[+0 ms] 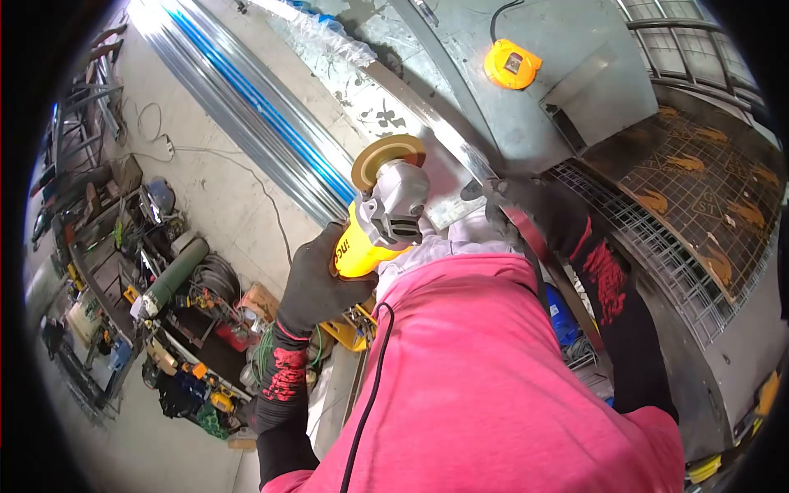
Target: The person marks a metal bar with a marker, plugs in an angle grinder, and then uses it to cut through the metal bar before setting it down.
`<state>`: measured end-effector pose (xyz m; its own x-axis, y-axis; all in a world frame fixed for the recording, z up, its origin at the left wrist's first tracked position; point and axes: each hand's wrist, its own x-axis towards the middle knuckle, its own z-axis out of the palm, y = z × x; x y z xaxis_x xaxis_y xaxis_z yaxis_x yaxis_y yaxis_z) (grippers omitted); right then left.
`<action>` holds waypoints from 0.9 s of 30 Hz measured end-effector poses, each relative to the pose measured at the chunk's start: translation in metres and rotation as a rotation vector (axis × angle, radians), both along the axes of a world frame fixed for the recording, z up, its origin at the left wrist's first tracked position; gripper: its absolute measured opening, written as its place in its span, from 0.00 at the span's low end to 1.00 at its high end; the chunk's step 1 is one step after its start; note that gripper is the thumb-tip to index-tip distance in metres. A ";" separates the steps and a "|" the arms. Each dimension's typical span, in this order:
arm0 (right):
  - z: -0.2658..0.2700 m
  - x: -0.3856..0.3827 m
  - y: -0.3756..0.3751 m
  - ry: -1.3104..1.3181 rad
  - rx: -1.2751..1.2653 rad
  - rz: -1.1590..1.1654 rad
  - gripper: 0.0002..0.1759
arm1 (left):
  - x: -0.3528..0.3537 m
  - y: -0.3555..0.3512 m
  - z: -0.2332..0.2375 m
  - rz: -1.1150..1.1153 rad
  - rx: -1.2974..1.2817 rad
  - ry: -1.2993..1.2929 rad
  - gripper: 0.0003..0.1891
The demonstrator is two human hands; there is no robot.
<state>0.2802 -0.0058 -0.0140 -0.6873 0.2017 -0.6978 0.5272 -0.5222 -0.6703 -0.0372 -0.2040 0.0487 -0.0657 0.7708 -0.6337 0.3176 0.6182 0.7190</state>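
Note:
My left hand (pixel 316 275), in a dark glove, is closed around the yellow body of an angle grinder (pixel 362 246). The grinder's grey head points away from me, and its brown disc (pixel 386 158) faces up, apart from the metal bar. My right hand (pixel 534 209), also gloved, is closed on the long metal bar (pixel 444 127). Beyond that hand the bar is shiny; on the near side it runs on reddish-brown past my pink shirt. A black cord (pixel 374 386) hangs over the shirt.
A yellow tape measure (pixel 512 64) lies on a grey metal sheet (pixel 567 41). On the right, a brown printed board (pixel 699 181) rests on wire mesh (pixel 657 246). Long metal profiles (pixel 246 99) lie on the floor. Tools, cables and a green cylinder (pixel 177 275) crowd the left.

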 end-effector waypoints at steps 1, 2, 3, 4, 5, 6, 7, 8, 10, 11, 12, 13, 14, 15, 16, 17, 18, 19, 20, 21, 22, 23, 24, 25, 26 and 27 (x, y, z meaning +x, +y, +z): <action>0.016 -0.010 -0.003 -0.133 -0.164 -0.166 0.22 | 0.001 -0.001 -0.002 -0.019 0.044 0.023 0.31; 0.023 -0.018 -0.006 -0.127 -0.179 -0.162 0.22 | 0.001 -0.002 -0.002 -0.041 0.089 0.045 0.31; 0.028 -0.024 -0.008 -0.189 -0.115 -0.178 0.21 | 0.001 -0.002 -0.003 -0.042 0.079 0.052 0.31; 0.028 -0.026 -0.008 -0.252 -0.047 -0.194 0.21 | 0.001 -0.001 -0.004 -0.053 0.089 0.044 0.32; 0.023 -0.026 -0.011 -0.209 -0.013 -0.186 0.21 | 0.001 0.000 -0.005 -0.065 0.098 0.034 0.32; 0.021 -0.026 -0.014 -0.208 -0.020 -0.188 0.21 | 0.003 0.001 -0.007 -0.068 0.092 0.035 0.32; 0.022 -0.028 -0.019 -0.215 0.060 -0.185 0.21 | 0.004 0.000 -0.010 -0.087 0.094 0.066 0.32; 0.023 -0.029 -0.021 -0.222 0.141 -0.181 0.21 | 0.005 0.001 -0.011 -0.105 0.098 0.096 0.32; 0.016 -0.019 -0.014 -0.170 0.020 -0.189 0.21 | 0.006 0.001 -0.013 -0.093 0.089 0.076 0.32; 0.013 -0.013 -0.009 -0.121 -0.099 -0.199 0.21 | 0.008 0.000 -0.013 -0.082 0.083 0.054 0.32; 0.010 -0.009 -0.003 -0.130 -0.098 -0.189 0.21 | 0.009 -0.002 -0.012 -0.071 0.081 0.045 0.32; 0.008 -0.007 0.005 -0.096 -0.269 -0.206 0.22 | 0.009 -0.003 -0.011 -0.012 0.019 -0.005 0.33; 0.005 -0.004 0.013 -0.064 -0.438 -0.222 0.23 | 0.009 -0.005 -0.011 0.049 -0.041 -0.056 0.34; -0.015 0.004 0.007 0.140 -0.456 -0.209 0.30 | 0.008 -0.008 -0.011 0.060 -0.025 -0.078 0.36; -0.022 0.009 0.007 0.125 -0.457 -0.199 0.30 | 0.006 -0.013 -0.012 0.087 -0.009 -0.097 0.36; -0.028 0.013 0.009 0.220 -0.722 -0.222 0.31 | 0.004 -0.017 -0.012 0.123 -0.011 -0.104 0.36; -0.035 0.014 0.012 0.312 -0.986 -0.242 0.33 | 0.004 -0.020 -0.011 0.165 -0.011 -0.110 0.36; -0.048 0.016 0.009 0.407 -1.111 -0.247 0.35 | 0.003 -0.021 -0.010 0.185 -0.006 -0.117 0.36; -0.045 0.016 0.011 0.394 -1.108 -0.232 0.35 | 0.002 -0.022 -0.008 0.194 -0.024 -0.124 0.36; -0.040 0.014 0.012 0.360 -1.120 -0.256 0.35 | 0.000 -0.022 -0.008 0.200 -0.039 -0.129 0.36; -0.036 0.012 0.011 0.329 -1.133 -0.285 0.36 | -0.001 -0.023 -0.007 0.211 -0.032 -0.131 0.36; -0.031 0.011 0.010 0.324 -1.127 -0.279 0.36 | -0.002 -0.024 -0.007 0.179 -0.004 -0.111 0.37; -0.024 0.011 0.009 0.199 -0.790 -0.209 0.34 | -0.003 -0.023 -0.008 0.144 0.025 -0.090 0.37; -0.017 0.009 0.010 0.078 -0.454 -0.139 0.32 | -0.004 -0.024 -0.011 0.146 0.032 -0.091 0.37; -0.010 0.004 0.010 0.078 -0.451 -0.139 0.32 | -0.004 -0.024 -0.014 0.151 0.038 -0.111 0.36; -0.004 -0.002 0.008 0.013 -0.385 -0.145 0.30 | -0.004 -0.025 -0.016 0.154 0.043 -0.131 0.35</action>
<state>0.2784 0.0024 -0.0181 -0.6806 0.0231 -0.7323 0.4223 -0.8044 -0.4179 -0.0414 -0.2286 0.0324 -0.1038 0.7843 -0.6116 0.1238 0.6204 0.7745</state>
